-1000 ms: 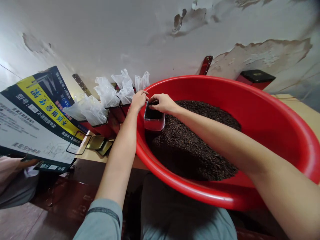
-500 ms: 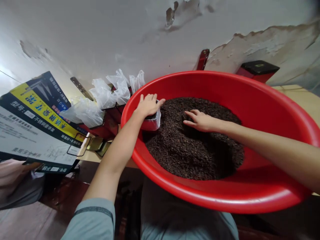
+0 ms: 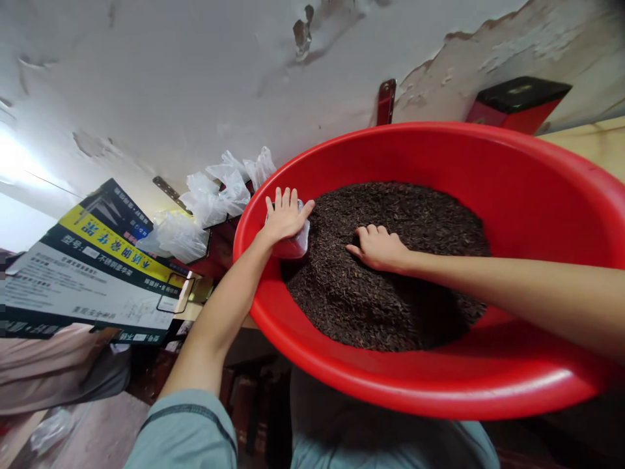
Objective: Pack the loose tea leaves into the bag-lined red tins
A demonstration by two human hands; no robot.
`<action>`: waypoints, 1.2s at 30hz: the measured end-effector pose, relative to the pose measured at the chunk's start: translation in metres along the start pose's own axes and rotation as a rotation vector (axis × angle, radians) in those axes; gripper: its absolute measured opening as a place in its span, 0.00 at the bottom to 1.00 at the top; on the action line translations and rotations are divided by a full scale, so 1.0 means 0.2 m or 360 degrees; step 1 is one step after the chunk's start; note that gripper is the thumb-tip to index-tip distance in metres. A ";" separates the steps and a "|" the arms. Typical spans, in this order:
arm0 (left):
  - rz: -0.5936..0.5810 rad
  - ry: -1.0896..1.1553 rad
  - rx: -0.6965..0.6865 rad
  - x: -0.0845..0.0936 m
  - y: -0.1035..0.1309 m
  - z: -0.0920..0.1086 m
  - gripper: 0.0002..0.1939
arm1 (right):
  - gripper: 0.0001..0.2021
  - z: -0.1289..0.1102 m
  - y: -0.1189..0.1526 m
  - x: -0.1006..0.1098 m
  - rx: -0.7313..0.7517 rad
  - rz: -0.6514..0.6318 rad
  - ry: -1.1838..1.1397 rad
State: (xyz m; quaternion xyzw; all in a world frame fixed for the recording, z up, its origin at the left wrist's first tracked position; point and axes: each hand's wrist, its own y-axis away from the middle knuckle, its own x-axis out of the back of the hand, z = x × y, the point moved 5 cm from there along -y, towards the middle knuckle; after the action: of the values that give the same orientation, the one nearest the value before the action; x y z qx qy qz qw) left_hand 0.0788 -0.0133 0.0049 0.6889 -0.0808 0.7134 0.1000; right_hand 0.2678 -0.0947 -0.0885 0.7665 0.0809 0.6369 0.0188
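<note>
A big red plastic basin (image 3: 541, 215) holds a heap of dark, thin, dry tea leaves (image 3: 385, 312). My left hand (image 3: 286, 218) rests flat, fingers spread, across the top of a small red tin (image 3: 291, 249) at the basin's left inner side. Clear plastic shows around the tin's rim; its opening is mostly covered by the hand. My right hand (image 3: 381, 247) is in the middle of the heap, fingers curled down into the leaves and thumb out to the left. Its fingertips are hidden among the leaves.
Left of the basin stand red tins with clear plastic bags (image 3: 208, 198) sticking out. A printed cardboard sheet (image 3: 102, 273) leans further left, beside a person's clothing (image 3: 63, 371). Behind the basin are a black-lidded red box (image 3: 522, 104) and a peeling wall (image 3: 195, 85).
My right hand has gone from outstretched fingers to fingers curled into the leaves. My left hand has spread wider on the tin. The view has shifted slightly.
</note>
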 end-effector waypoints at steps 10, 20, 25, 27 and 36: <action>0.0230 -0.0159 -0.0054 0.05 -0.06 -0.01 0.36 | 0.24 0.04 -0.08 0.00 0.0114 -0.0129 0.0004; 0.0335 -0.0071 -0.0038 0.05 -0.15 -0.03 0.38 | 0.24 0.03 -0.09 0.01 0.0142 -0.0124 0.0093; 0.0424 0.0034 -0.0019 0.05 -0.17 -0.05 0.42 | 0.23 0.02 -0.09 0.01 0.0155 -0.0103 0.0072; 0.0454 0.0075 -0.0009 0.05 -0.18 -0.06 0.44 | 0.23 0.03 -0.09 0.02 0.0159 -0.0099 0.0063; 0.0377 0.0032 -0.0039 0.03 -0.19 -0.06 0.41 | 0.23 0.03 -0.09 0.01 0.0220 -0.0101 0.0075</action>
State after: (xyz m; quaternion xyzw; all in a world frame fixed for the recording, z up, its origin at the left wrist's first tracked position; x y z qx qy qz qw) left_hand 0.0764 0.0272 0.0099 0.6660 -0.1696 0.7260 0.0242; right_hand 0.2714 -0.0757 -0.0905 0.7478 0.1494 0.6467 -0.0159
